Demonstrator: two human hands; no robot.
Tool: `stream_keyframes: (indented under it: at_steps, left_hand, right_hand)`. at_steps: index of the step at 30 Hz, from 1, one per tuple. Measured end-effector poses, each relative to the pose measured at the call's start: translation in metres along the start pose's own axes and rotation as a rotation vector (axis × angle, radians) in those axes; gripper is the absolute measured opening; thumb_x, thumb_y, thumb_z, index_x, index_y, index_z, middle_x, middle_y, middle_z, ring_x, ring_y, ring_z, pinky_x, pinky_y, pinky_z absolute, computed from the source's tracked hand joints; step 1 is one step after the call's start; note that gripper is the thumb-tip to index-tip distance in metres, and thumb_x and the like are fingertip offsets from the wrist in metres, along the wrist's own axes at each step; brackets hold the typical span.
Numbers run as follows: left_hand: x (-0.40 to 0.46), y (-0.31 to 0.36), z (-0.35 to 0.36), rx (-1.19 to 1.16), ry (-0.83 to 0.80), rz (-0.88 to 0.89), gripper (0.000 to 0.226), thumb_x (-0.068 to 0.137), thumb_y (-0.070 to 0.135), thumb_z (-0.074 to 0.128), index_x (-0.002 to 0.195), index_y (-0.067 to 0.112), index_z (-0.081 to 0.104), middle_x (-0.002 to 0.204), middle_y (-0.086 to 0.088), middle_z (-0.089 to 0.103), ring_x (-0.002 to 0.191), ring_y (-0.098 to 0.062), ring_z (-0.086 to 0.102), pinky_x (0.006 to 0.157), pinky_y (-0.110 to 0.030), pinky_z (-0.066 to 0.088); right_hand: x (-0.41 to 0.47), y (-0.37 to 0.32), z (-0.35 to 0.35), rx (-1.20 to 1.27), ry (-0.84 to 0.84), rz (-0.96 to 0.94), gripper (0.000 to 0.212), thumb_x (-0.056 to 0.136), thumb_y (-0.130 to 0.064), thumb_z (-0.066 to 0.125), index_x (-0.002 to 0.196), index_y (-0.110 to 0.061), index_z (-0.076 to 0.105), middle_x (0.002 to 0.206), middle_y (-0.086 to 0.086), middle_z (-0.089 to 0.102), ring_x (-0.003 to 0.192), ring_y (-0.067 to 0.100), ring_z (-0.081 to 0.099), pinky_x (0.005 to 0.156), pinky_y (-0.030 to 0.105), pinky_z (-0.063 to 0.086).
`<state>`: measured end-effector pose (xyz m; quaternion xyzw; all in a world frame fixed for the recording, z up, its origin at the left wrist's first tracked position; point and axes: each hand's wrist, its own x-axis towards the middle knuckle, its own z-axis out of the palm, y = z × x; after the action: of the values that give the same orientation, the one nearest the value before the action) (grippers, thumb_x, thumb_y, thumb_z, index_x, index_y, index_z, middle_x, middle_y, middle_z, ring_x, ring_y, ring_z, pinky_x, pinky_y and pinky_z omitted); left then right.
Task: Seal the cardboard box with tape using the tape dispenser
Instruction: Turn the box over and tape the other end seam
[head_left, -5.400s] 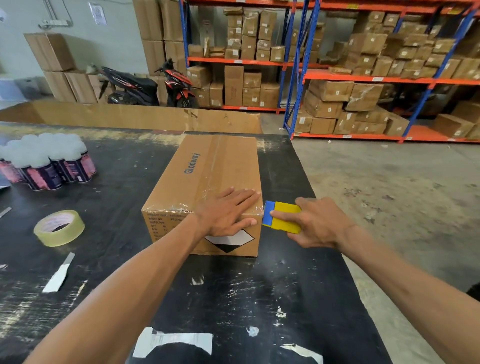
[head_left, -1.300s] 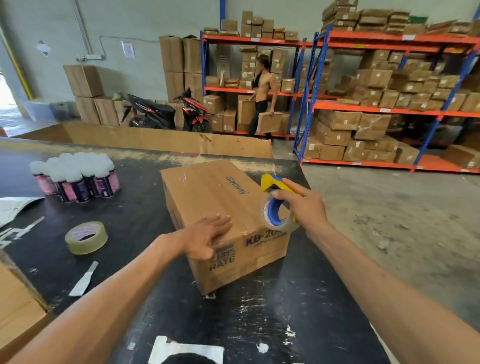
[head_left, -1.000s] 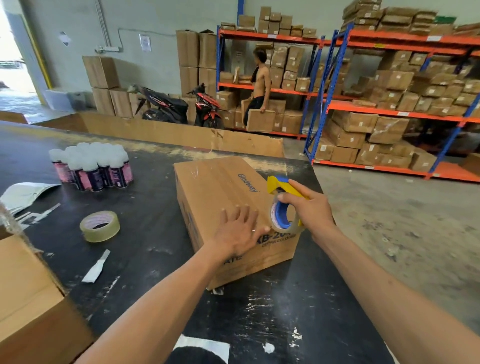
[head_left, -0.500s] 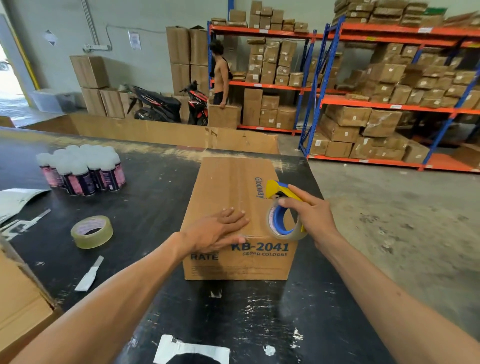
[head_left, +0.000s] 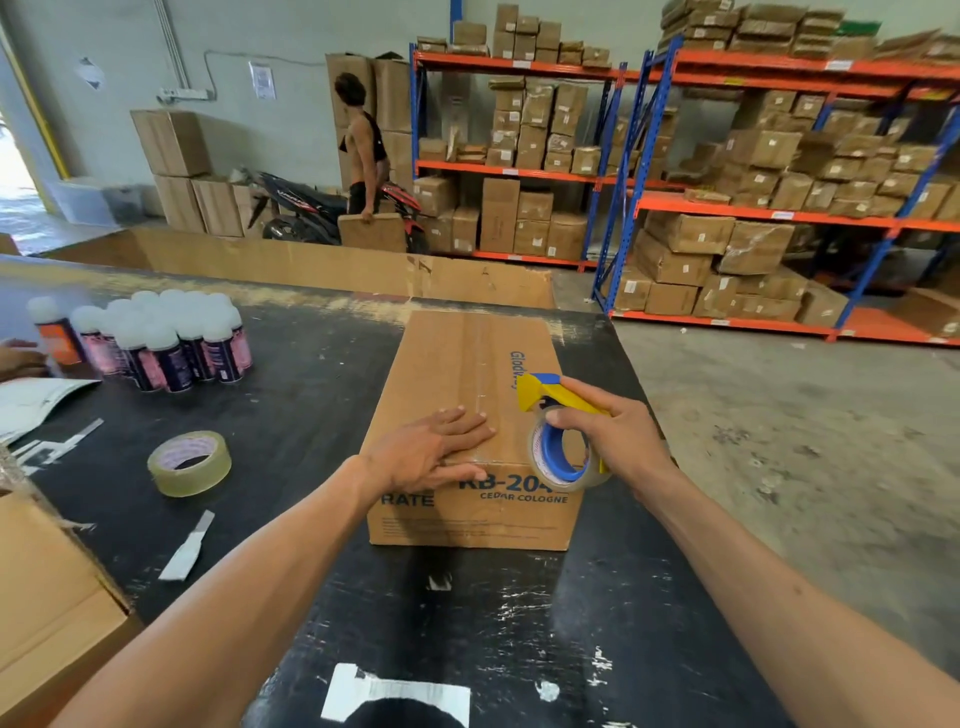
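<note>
A closed cardboard box (head_left: 457, 364) lies on the black table (head_left: 322, 374), its short printed face toward me and a clear tape strip along the top seam. My left hand (head_left: 431, 449) rests flat on the near top edge, thumb over the front face. My right hand (head_left: 618, 439) grips a yellow and blue tape dispenser (head_left: 558, 436) with a clear roll, held at the box's near right corner, just above the top.
A loose tape roll (head_left: 189, 462) and a white scrap (head_left: 187, 545) lie left of the box. Several white-capped bottles (head_left: 171, 338) stand at the far left. An open carton (head_left: 47, 597) is at my near left. A person (head_left: 363, 145) carries a box by the shelving.
The box has been turned so its short printed face squares up toward me. My left hand stayed on its near top edge; the dispenser stays by the near right corner. The far person walked left.
</note>
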<state>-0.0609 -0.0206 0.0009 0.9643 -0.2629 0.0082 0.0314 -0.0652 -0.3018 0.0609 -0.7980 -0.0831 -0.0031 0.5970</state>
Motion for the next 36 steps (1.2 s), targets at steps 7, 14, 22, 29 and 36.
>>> stream_keyframes:
  at_steps: [7, 14, 22, 29, 36]
  left_hand:
    - [-0.005, 0.009, -0.004, -0.085, 0.044, -0.041, 0.084, 0.092, 0.071, 0.041, 0.159, 0.028, 0.014, 0.165, 0.006, 0.011, 0.153, -0.014, 0.007, 0.124, -0.035, 0.001]
    - [-0.032, 0.052, -0.039, -1.696, 0.402, -0.391, 0.052, 0.1, 0.047, 0.046, 0.134, 0.01, 0.057, 0.132, -0.013, 0.065, 0.121, -0.024, 0.063, 0.109, -0.041, 0.044]
    - [-0.053, 0.081, -0.073, -1.954, 0.234, -0.449, 0.053, 0.102, 0.044, 0.047, 0.13, -0.001, 0.054, 0.117, -0.026, 0.069, 0.107, -0.035, 0.069, 0.089, -0.042, 0.059]
    - [-0.063, 0.074, -0.071, -1.942, 0.282, -0.512, 0.039, 0.081, 0.022, 0.074, 0.115, 0.004, 0.069, 0.111, -0.019, 0.073, 0.088, -0.023, 0.074, 0.075, -0.031, 0.061]
    - [-0.058, 0.068, -0.061, -1.918, 0.371, -0.689, 0.029, 0.094, 0.001, 0.061, 0.123, -0.001, 0.064, 0.101, -0.016, 0.076, 0.078, -0.021, 0.076, 0.059, -0.027, 0.059]
  right_hand:
    - [-0.024, -0.006, -0.004, -0.149, -0.053, -0.113, 0.052, 0.069, -0.042, 0.086, 0.118, -0.051, 0.07, 0.104, -0.014, 0.076, 0.097, 0.013, 0.069, 0.086, 0.031, 0.056]
    - [-0.044, 0.002, -0.024, -0.755, -0.046, -0.798, 0.058, 0.081, -0.054, 0.073, 0.136, -0.052, 0.055, 0.076, -0.008, 0.048, 0.062, 0.01, 0.046, 0.055, 0.021, 0.036]
    - [-0.042, 0.01, -0.005, -0.806, -0.074, -0.928, 0.06, 0.08, -0.045, 0.072, 0.138, -0.045, 0.057, 0.086, -0.006, 0.048, 0.062, 0.009, 0.043, 0.055, 0.019, 0.036]
    - [-0.04, 0.001, 0.009, -0.681, -0.103, -0.979, 0.059, 0.084, -0.049, 0.074, 0.139, -0.044, 0.054, 0.092, -0.003, 0.054, 0.068, 0.014, 0.053, 0.058, 0.023, 0.047]
    - [-0.034, -0.004, 0.018, -0.607, -0.219, -0.887, 0.058, 0.086, -0.056, 0.072, 0.14, -0.048, 0.053, 0.086, -0.005, 0.055, 0.07, 0.012, 0.052, 0.06, 0.028, 0.046]
